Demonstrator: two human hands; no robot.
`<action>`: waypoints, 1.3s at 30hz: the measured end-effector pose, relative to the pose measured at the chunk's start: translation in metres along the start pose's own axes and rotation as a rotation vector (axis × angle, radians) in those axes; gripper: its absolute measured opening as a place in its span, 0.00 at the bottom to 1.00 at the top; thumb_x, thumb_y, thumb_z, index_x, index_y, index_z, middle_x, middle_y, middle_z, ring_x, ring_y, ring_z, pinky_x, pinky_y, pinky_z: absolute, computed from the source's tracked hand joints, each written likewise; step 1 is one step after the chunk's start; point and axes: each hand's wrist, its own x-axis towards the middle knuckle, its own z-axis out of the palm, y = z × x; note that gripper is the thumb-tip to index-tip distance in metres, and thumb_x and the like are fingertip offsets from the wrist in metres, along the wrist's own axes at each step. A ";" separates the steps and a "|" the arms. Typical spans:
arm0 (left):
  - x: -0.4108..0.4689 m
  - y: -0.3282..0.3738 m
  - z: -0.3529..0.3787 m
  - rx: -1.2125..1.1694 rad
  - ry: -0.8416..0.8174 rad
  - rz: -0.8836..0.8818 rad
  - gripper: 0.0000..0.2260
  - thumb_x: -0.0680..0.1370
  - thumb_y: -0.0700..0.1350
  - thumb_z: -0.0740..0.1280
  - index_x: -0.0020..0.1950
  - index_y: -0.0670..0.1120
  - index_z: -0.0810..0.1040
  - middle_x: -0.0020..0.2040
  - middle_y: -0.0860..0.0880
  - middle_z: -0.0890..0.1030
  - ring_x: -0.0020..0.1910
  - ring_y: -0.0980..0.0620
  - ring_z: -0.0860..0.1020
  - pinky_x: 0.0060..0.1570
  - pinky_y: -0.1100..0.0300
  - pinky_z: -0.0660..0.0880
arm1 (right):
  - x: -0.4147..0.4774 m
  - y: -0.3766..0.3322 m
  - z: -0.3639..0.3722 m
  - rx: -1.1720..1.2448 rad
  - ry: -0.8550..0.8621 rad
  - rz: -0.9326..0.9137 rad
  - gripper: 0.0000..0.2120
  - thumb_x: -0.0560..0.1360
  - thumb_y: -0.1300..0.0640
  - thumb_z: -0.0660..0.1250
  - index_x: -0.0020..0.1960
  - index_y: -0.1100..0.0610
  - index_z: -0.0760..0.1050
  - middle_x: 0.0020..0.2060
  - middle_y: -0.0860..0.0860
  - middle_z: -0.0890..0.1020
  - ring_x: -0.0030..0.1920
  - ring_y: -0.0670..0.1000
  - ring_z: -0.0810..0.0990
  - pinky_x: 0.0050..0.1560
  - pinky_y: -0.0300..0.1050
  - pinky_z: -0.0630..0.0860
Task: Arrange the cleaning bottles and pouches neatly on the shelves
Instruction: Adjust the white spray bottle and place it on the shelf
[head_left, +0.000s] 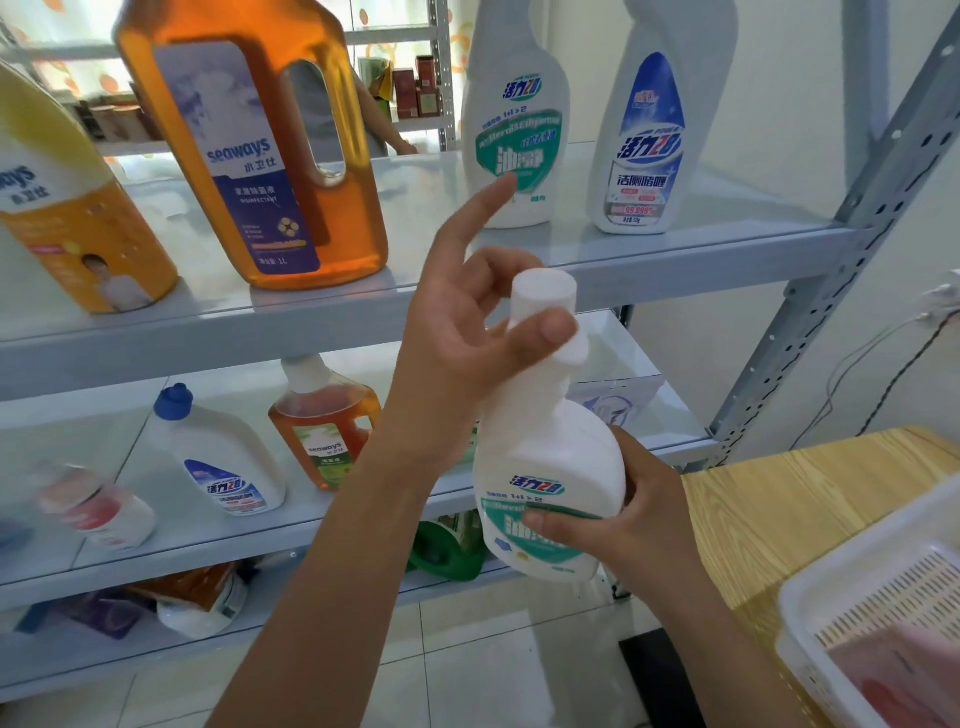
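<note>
Right hand (639, 514) has the grip on the belly of the white spray bottle (550, 457), fingers wrapped over the green label, thumb out of sight behind. Left hand (457, 332) is up at the neck: thumb (556, 327) laid across it just under the cap (545, 291), middle fingers curled behind, index finger sticking straight out toward eleven o'clock. That top grip looks light to me, more a steadying pinch than a hold.

The bottle is in mid-air, tilted, in front of the upper shelf (675, 249) edge and above open floor, clear of the desk (779, 493) at four o'clock.

Where's the trouble? First, that loose index finger. It points right at the twin bottle (514, 130) standing at twelve o'clock; a lift straight up could clip it and knock it into the blue-label bottle (644, 145) at its one o'clock side. These are tall, narrow-based bottles, so I'd expect them to tip easily.

Second, smooth plastic, one hand carrying the weight. If the left hand lets go early, a slip drops it to the floor.

Third, the shelf lip: a cap coming up under that edge would catch. The open gap I'd aim for lies at eleven o'clock, between the twin and the amber jug (270, 156).
</note>
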 end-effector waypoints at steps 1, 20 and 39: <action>-0.001 -0.001 -0.002 -0.042 0.007 -0.018 0.39 0.69 0.52 0.72 0.77 0.49 0.58 0.46 0.50 0.80 0.50 0.47 0.78 0.57 0.40 0.76 | 0.000 0.000 0.000 0.009 -0.002 0.001 0.29 0.48 0.41 0.77 0.49 0.37 0.75 0.44 0.38 0.83 0.45 0.42 0.82 0.38 0.38 0.80; 0.000 -0.011 -0.015 -0.159 -0.141 -0.011 0.29 0.79 0.44 0.57 0.78 0.42 0.51 0.47 0.44 0.83 0.50 0.45 0.81 0.54 0.51 0.76 | 0.000 -0.007 -0.002 0.031 -0.084 -0.017 0.31 0.48 0.43 0.77 0.50 0.35 0.74 0.44 0.39 0.83 0.45 0.43 0.82 0.40 0.39 0.81; 0.005 -0.002 -0.010 -0.025 -0.131 0.037 0.14 0.76 0.58 0.64 0.47 0.50 0.83 0.41 0.50 0.85 0.43 0.46 0.83 0.54 0.30 0.72 | 0.004 -0.007 -0.006 0.086 -0.234 0.012 0.32 0.49 0.47 0.79 0.53 0.44 0.77 0.45 0.43 0.84 0.45 0.46 0.84 0.38 0.39 0.80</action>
